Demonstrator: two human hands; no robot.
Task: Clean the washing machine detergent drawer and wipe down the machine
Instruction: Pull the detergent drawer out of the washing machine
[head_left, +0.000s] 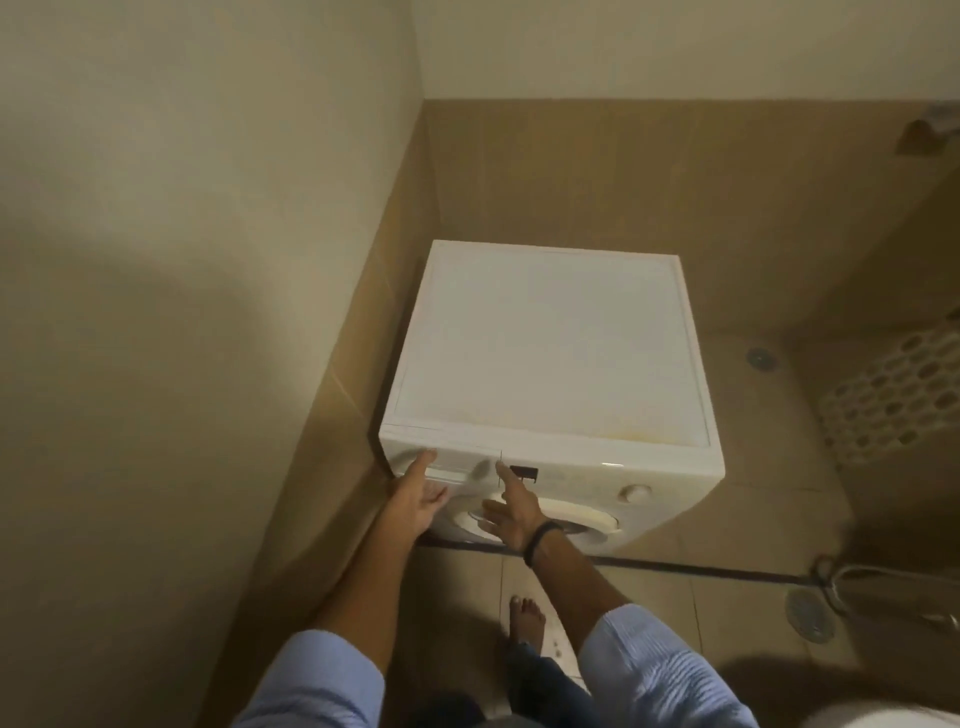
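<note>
Detergent drawer (462, 465), a pale rectangular plastic panel, sits shut and flush in the upper left of the front of the white box-shaped washing machine (550, 353). It lies between the two hands, just beyond their fingertips.

Left of the left hand rises a plain cream wall (156, 312) with brown tiling along its foot. The left hand (415, 499) comes out of a light blue striped sleeve (311, 680). Its fingers are straight and apart, it holds nothing, and its longest fingertip is at the drawer's left end. Whether the fingertip presses the panel cannot be told.

The right hand (511, 512) wears a black wristband (540, 540). Its forefinger is stretched to the seam at the drawer's right end, and its other fingers are loose and spread, gripping nothing. Below and behind this hand is the machine's round white door (587, 519). Just right of the forefinger tip is a small dark display window (523, 473), and farther right a round white dial (636, 492).

Below the right wrist a bare foot (527, 616) stands on the beige floor tiles. Well to the right of both hands are a round metal floor drain (761, 357), a white perforated plastic piece (898, 384) at the frame's edge, a second grey drain cover (810, 616) and a bent metal hose (852, 577).
</note>
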